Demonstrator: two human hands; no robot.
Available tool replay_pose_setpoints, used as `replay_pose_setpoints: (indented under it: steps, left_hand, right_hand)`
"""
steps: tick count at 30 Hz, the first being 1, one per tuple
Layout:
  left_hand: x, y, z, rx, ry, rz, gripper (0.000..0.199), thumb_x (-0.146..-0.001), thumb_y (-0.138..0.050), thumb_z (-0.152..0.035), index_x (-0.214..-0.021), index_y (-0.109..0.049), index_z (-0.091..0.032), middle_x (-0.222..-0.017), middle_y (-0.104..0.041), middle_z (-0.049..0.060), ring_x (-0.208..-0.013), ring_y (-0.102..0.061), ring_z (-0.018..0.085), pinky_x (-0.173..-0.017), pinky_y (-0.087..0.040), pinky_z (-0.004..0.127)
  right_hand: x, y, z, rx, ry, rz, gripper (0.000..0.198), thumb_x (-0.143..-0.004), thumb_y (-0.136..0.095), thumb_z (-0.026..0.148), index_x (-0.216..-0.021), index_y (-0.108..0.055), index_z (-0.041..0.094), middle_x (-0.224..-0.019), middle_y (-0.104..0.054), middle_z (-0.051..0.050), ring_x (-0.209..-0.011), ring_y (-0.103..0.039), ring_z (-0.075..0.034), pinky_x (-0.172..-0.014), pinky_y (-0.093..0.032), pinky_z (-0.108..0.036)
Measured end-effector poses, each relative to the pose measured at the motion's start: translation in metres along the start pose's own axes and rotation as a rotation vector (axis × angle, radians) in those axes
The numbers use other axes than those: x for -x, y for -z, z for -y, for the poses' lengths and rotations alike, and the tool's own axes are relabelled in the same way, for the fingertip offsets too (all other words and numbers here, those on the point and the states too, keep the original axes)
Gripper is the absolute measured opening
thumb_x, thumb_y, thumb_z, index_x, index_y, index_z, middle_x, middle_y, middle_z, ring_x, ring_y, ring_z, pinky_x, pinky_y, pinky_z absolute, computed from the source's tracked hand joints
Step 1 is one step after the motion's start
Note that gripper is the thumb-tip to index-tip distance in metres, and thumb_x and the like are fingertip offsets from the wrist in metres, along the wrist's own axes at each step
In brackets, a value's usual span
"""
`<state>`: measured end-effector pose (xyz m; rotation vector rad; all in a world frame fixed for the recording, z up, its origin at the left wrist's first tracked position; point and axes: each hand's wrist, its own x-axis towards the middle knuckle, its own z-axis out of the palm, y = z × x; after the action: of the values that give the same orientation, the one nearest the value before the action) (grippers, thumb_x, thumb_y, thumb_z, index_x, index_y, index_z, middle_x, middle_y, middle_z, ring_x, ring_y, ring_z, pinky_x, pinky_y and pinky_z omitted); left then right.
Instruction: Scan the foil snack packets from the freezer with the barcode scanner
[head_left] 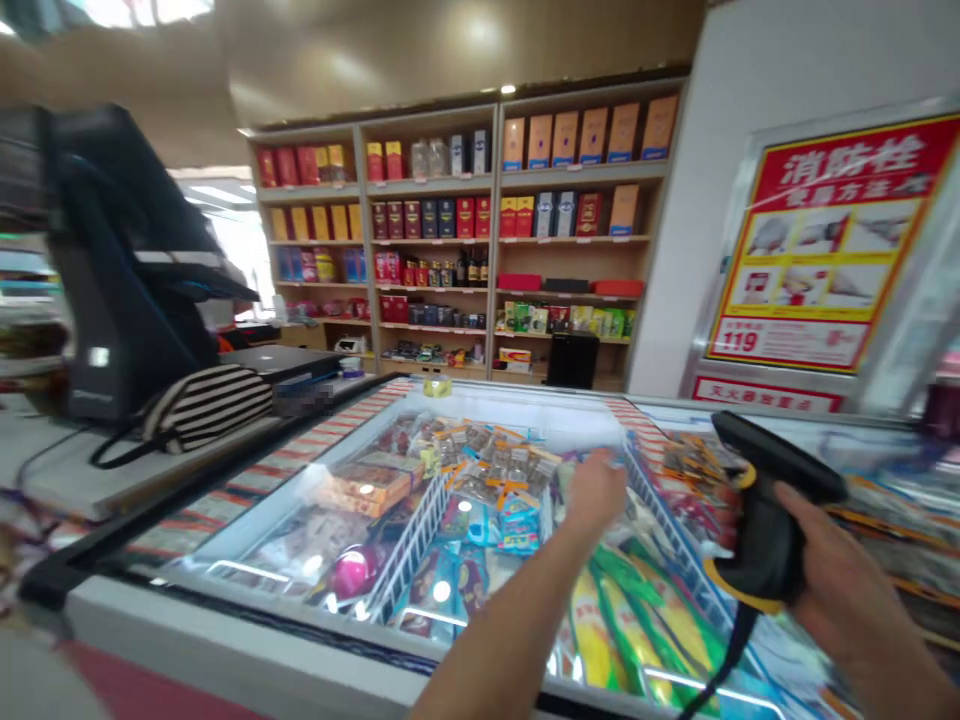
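My right hand [825, 560] grips a black barcode scanner [776, 500] with yellow trim, held up over the right side of a chest freezer [300, 640]. Its cable hangs down toward the front edge. Stretched forward over the freezer, my left hand [598, 490] is curled closed near the far end of the right compartment. The hand's back faces me and its fingertips are mostly hidden, so what it holds cannot be made out. Close by lie orange-and-clear packets [514, 462], blue packets [519, 525] and long yellow-and-green packages [637, 610].
White wire dividers [412, 545] split the freezer. A pink round item [352, 572] and boxes [371, 485] lie in the left compartment. On the counter at left stand a dark screen terminal [127, 270] and a striped pouch [214, 408]. Shelves [427, 235] of boxed goods line the back wall.
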<state>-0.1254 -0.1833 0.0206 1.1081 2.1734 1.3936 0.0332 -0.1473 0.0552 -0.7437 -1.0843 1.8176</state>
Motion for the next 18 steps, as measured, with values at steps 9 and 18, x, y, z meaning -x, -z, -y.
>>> replay_pose_setpoints:
  steps: [9, 18]
  left_hand:
    - [-0.064, -0.032, 0.020, -0.450, 0.067, -0.078, 0.050, -0.061, -0.063, -0.037, -0.102, -0.053, -0.010, -0.106, -0.055, 0.019, -0.103, -0.048, 0.030, -0.078, -0.039, 0.035]
    - [-0.095, -0.004, 0.060, 0.040, 0.036, 0.052, 0.026, -0.068, -0.053, -0.030, -0.088, -0.060, -0.015, -0.085, -0.064, 0.008, -0.082, -0.057, 0.021, -0.070, -0.040, 0.028]
  right_hand:
    - [0.034, 0.039, -0.007, 0.111, -0.194, -0.098, 0.032, -0.056, -0.070, 0.033, -0.080, -0.059, 0.016, -0.065, -0.065, -0.003, -0.054, -0.060, -0.016, -0.046, -0.049, -0.025]
    - [0.035, 0.006, -0.003, 0.036, -0.411, -0.186, 0.028, -0.058, -0.069, 0.035, -0.073, -0.057, 0.016, -0.056, -0.061, 0.000, -0.044, -0.054, -0.011, -0.042, -0.045, -0.023]
